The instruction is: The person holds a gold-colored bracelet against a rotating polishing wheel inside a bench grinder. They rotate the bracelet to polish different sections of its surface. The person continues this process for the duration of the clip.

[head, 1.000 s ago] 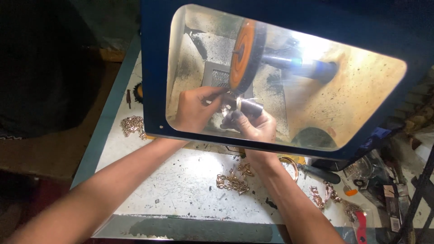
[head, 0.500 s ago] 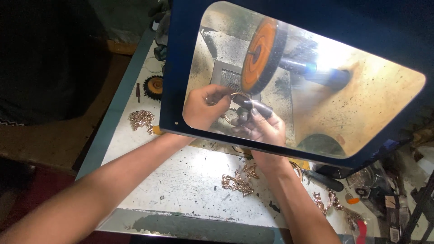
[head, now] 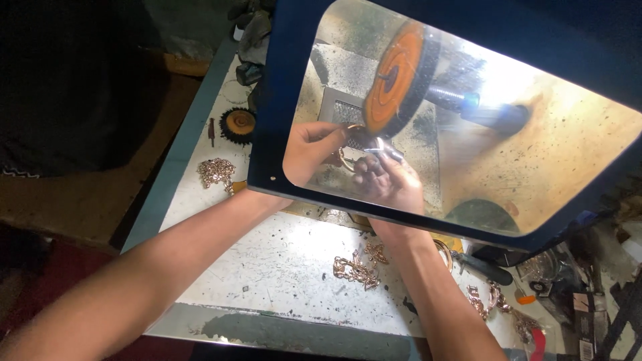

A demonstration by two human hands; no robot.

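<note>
Both hands have risen toward the wheel [head: 394, 79]. Left hand [head: 309, 148] and right hand [head: 386, 180] pinch the ring [head: 349, 155] between them, wheel at one o'clock.

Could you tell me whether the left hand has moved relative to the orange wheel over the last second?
No; the left hand remains just left of and below the orange wheel. Only the camera shifted.
</note>
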